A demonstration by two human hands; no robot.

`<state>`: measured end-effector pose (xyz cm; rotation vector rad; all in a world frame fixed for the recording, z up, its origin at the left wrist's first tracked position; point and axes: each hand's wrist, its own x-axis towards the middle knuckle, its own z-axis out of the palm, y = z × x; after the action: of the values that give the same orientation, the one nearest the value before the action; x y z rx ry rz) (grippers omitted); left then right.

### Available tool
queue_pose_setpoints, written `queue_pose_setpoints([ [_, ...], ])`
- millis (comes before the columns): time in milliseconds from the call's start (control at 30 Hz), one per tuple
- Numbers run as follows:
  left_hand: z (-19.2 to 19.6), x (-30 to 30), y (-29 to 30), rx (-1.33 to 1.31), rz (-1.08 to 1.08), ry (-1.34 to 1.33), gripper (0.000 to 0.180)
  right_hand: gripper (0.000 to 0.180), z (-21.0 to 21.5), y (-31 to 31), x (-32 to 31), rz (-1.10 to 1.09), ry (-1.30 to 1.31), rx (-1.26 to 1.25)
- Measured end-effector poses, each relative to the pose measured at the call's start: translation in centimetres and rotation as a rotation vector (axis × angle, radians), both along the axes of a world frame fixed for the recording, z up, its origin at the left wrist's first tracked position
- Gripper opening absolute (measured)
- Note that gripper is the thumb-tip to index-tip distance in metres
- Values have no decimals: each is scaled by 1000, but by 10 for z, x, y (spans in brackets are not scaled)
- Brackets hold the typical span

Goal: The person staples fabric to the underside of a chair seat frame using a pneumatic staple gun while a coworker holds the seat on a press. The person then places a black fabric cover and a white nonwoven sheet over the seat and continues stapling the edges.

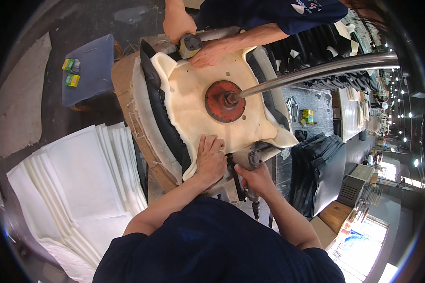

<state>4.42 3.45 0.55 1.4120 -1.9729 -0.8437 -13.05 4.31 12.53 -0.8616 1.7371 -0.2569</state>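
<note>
A cream seat panel (189, 101) with pale fabric folded up at its corners lies in front of me, dark cover material (163, 111) bulging beneath its sides. Pressing on its middle is a red round plate (217, 109) on a shiny metal rod (316, 70). My left hand (211, 160) rests on the panel's near edge, fingers extended and holding nothing; its thumb is hard to see. My right hand (256, 178) is wrapped round a pneumatic staple gun (246, 159) at the near right edge. Its nose is hidden.
Across from me, a co-worker's hands (208, 53) hold another staple gun (191, 43) at the far edge. White sheets (80, 174) are stacked at left, near a blue-grey surface (87, 70) with small yellow-green boxes (72, 80). Black covers (318, 165) are piled at right.
</note>
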Motion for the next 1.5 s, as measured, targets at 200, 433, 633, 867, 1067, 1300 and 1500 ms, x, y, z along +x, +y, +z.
queue_pose_setpoints([
  [200, -2, -2, 3, -5, -8, -9, 14, 33, -2, -2, 4, 86, 91, -27],
  [433, 0, -5, 1, -28, -8, -34, 14, 47, -1, -5, 4, 173, 199, -78],
  [633, 27, -6, -17, 115, -155, 32, 24, 36, 1, 78, -57, -418, -182, -344],
  [867, -6, -76, -46, -236, -238, 74, 36, 45, 65, 99, -95, -328, -79, -577],
  [1067, -14, -100, -55, -174, -245, 18, 32, 35, 29, 83, -103, -301, -92, -488],
  [1300, -7, -100, -52, -192, -236, -24, 26, 18, 7, 22, -114, -232, -116, -330],
  [1500, -13, -109, -53, -189, -107, 56, 14, 32, 2, -14, -114, -136, -35, -150],
])
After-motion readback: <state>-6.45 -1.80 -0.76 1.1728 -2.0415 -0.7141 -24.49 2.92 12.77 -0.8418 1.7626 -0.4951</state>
